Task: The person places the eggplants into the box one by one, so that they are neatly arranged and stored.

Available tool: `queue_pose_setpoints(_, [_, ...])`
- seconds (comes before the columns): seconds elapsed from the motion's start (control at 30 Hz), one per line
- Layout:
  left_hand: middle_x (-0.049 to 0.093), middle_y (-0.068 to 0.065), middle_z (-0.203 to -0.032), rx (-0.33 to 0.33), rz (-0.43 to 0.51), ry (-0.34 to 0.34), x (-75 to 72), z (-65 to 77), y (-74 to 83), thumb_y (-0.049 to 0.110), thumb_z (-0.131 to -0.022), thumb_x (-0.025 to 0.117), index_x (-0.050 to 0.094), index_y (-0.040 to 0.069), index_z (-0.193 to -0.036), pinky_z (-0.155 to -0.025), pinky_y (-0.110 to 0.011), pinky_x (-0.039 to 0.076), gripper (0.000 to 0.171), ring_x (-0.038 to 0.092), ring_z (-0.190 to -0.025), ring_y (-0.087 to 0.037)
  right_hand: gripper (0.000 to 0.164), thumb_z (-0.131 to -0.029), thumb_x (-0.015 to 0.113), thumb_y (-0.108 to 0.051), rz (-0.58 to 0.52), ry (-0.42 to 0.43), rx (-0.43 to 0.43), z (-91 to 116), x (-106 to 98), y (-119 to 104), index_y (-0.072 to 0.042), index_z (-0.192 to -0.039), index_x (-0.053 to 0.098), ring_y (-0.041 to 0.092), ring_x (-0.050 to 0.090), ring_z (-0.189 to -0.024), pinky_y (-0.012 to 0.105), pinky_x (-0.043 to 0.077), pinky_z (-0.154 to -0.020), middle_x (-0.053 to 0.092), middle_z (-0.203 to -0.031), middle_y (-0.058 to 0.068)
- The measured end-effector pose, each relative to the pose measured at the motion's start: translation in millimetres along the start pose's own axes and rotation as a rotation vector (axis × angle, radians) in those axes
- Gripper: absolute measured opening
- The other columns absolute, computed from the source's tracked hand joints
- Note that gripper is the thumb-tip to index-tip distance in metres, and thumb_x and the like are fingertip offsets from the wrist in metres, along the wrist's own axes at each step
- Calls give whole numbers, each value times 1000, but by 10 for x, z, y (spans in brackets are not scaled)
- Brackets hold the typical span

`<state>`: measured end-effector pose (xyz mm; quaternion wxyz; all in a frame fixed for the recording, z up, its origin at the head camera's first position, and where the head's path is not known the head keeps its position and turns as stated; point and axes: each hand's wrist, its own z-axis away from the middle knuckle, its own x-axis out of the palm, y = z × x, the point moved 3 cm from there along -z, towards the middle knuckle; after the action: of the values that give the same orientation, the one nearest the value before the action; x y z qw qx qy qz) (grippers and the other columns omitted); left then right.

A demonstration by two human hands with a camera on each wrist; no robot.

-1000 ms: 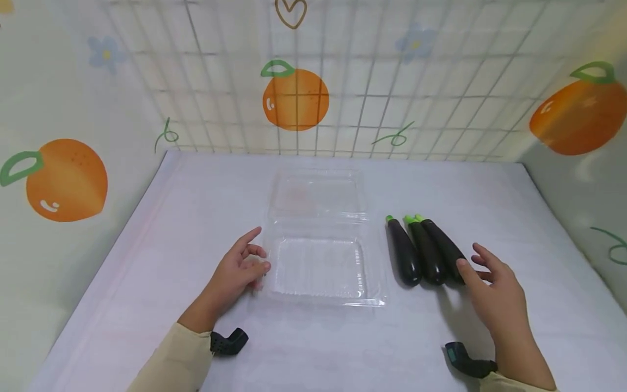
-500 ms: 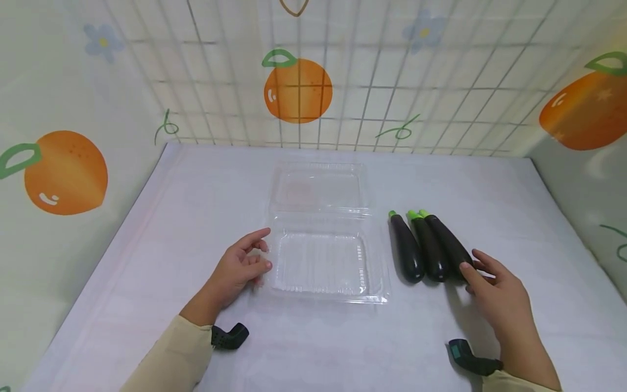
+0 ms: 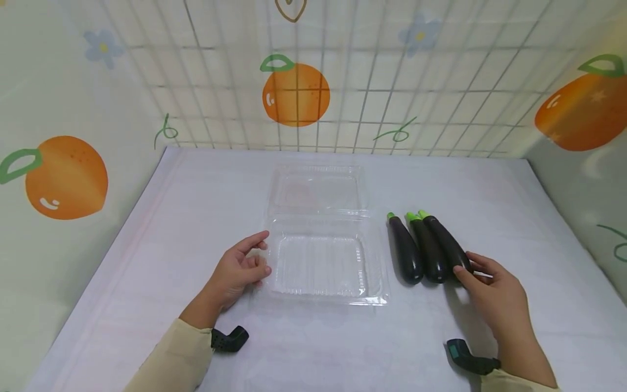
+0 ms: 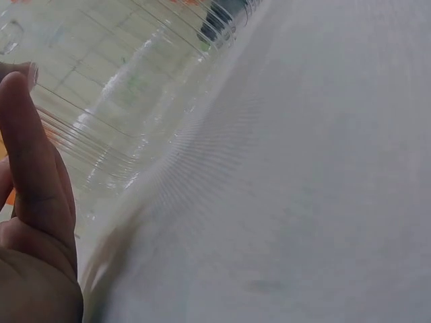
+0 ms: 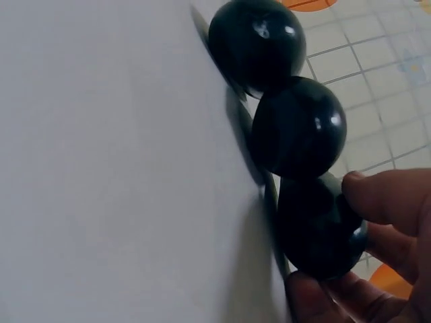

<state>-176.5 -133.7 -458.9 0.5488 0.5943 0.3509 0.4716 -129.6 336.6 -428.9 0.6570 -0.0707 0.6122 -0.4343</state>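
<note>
Three glossy dark eggplants with green stem ends lie side by side to the right of a container. My right hand pinches the rounded end of the rightmost eggplant, thumb on top and fingers around its outer side. In the right wrist view, that eggplant sits between thumb and fingers, with the middle eggplant against it and the left eggplant beyond. A clear plastic clamshell container lies open, lid folded back. My left hand is at its left rim, fingers relaxed and fingertips right at the edge.
A white cloth covers the table. Behind it hangs a sheer printed curtain with a wire grid, and printed side walls flank the table. Each wrist carries a black camera mount.
My right hand has closed its thumb and fingers onto the rightmost eggplant's rounded end. The left hand stays at the container's rim, and the head view shifts slightly.
</note>
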Motion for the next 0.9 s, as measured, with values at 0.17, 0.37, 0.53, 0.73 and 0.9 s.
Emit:
queue_pose_setpoints(0.17, [44, -4, -121, -4, 2, 10, -35, 5, -20, -16, -81, 66, 37, 0, -154, -55, -19, 48, 80, 53, -72, -4, 70, -100, 57, -47, -44, 9, 10, 11, 12, -15, -13, -158, 37, 47, 46, -137, 49, 49, -91, 40, -156, 25])
queue_pose_setpoints(0.37, [45, -2, -120, -10, 16, -3, -53, 4, -43, -16, -80, 67, 37, 0, -154, -56, -19, 49, 81, 53, -72, -4, 65, -100, 57, -37, -113, 51, 12, 21, -5, -4, -10, -156, 37, 41, 50, -133, 26, 43, -77, 44, -153, 25])
queue_pose_setpoints(0.53, [45, -2, -120, -5, 6, -8, -56, 9, -37, -15, -81, 69, 37, 0, -154, -56, -18, 50, 81, 53, -73, -4, 73, -99, 55, -33, -172, 57, 58, 10, -34, 23, -16, -162, 23, 39, 46, -134, 24, 44, -78, 39, -156, 23])
queue_pose_setpoints(0.73, [45, 0, -120, -17, 13, -18, -54, 14, -35, -14, -81, 69, 38, 0, -154, -56, -17, 48, 81, 52, -72, -4, 77, -97, 54, -29, -205, 55, 84, 20, -42, 41, -22, -164, 16, 38, 42, -134, 31, 49, -83, 35, -156, 19])
queue_pose_setpoints(0.9, [45, -2, -120, -21, -1, -23, -46, 15, -14, -12, -82, 70, 39, 1, -154, -57, -18, 49, 79, 52, -71, -4, 64, -97, 50, -15, -362, 73, 82, 33, -29, 35, -28, -156, 30, 28, 38, -137, 37, 48, -106, 27, -164, 9])
